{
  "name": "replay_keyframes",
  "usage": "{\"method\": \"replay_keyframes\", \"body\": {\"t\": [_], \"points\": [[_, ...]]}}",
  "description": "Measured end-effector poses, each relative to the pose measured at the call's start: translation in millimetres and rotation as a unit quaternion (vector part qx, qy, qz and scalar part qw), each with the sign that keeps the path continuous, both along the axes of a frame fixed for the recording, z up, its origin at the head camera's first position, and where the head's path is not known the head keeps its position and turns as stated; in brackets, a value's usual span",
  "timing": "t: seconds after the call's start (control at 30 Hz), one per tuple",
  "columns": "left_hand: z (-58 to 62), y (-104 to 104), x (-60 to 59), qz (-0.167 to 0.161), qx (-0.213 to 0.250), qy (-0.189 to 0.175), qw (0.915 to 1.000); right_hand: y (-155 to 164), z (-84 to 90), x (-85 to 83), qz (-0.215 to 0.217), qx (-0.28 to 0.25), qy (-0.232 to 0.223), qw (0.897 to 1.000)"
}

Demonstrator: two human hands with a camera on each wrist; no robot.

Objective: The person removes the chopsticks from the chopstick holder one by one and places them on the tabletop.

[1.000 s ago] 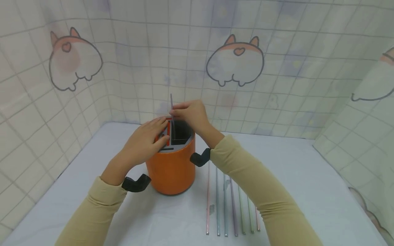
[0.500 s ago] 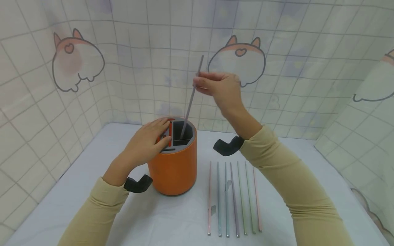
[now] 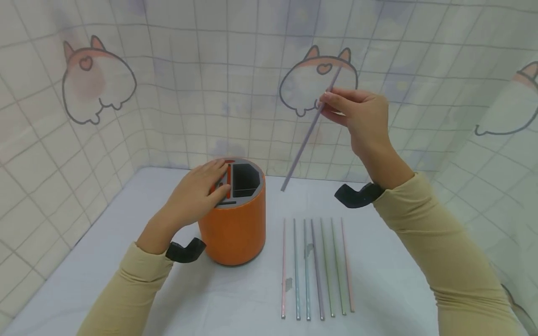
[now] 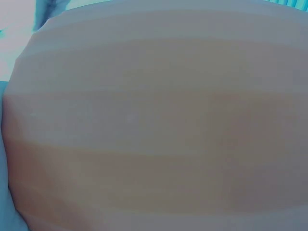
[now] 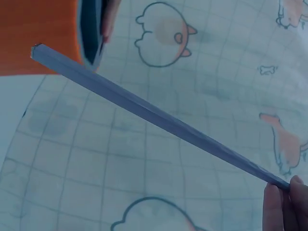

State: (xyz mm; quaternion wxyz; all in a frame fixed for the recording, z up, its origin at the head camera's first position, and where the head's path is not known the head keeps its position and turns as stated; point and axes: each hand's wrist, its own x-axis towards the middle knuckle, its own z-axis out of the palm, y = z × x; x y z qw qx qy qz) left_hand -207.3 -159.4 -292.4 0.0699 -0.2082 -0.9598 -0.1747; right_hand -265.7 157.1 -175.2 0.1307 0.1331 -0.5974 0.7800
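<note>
My right hand (image 3: 356, 112) is raised above the table and pinches a long thin purple stick (image 3: 303, 145) near its upper end. The stick slants down to the left, its lower tip apart from the container. Close up in the right wrist view, the purple stick (image 5: 139, 108) has flat sides and a silvery end. My left hand (image 3: 195, 193) rests with its fingers over the top of an orange round container (image 3: 235, 233). That container has a grey top with dark compartments, partly covered by the hand. Only blurred skin-toned surface fills the left wrist view.
Several pastel sticks (image 3: 321, 270), pink, blue, purple and green, lie side by side on the white table cover (image 3: 391, 261) right of the container. A gridded cloth (image 3: 201, 102) with animal drawings hangs behind and at both sides.
My right hand has drawn the purple stick up out of the container and moved it to the right. My left hand has stayed on the container's top.
</note>
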Motion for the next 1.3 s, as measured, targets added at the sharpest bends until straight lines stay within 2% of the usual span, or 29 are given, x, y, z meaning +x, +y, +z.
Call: {"method": "replay_keyframes", "body": {"t": [0.13,0.23,0.33,0.47,0.67,0.77,0.97,1.2,1.3], "points": [[0.2,-1.3,0.6,0.0,-0.001,0.001,1.0,24.3,-20.8,-3.0,-0.007,0.044,-0.035,0.998],[0.2,-1.8,1.5,-0.001,-0.001,0.001,1.0,45.6,-40.8,-5.2,0.004,0.1,-0.079,0.992],[0.4,-1.7,2.6,0.0,-0.001,-0.001,1.0,66.9,-62.9,-7.4,0.019,0.17,-0.128,0.977],[1.4,-0.5,3.6,0.0,-0.002,-0.004,1.0,92.8,-93.7,-8.3,0.042,0.226,-0.182,0.956],[2.7,0.3,4.3,-0.001,-0.003,-0.005,1.0,122.3,-137.5,-3.3,0.058,0.269,-0.255,0.927],[3.2,0.2,4.4,-0.001,-0.002,-0.006,1.0,132.7,-155.0,0.2,0.059,0.291,-0.277,0.914],[4.7,-0.6,4.4,-0.001,-0.003,-0.002,1.0,145.9,-183.2,8.0,0.068,0.303,-0.304,0.901],[2.6,-1.4,3.9,0.0,-0.006,-0.005,1.0,154.5,-211.3,10.6,0.085,0.288,-0.324,0.897],[1.6,-1.6,3.1,0.0,-0.006,-0.005,1.0,156.2,-224.7,10.1,0.083,0.291,-0.338,0.891]]}}
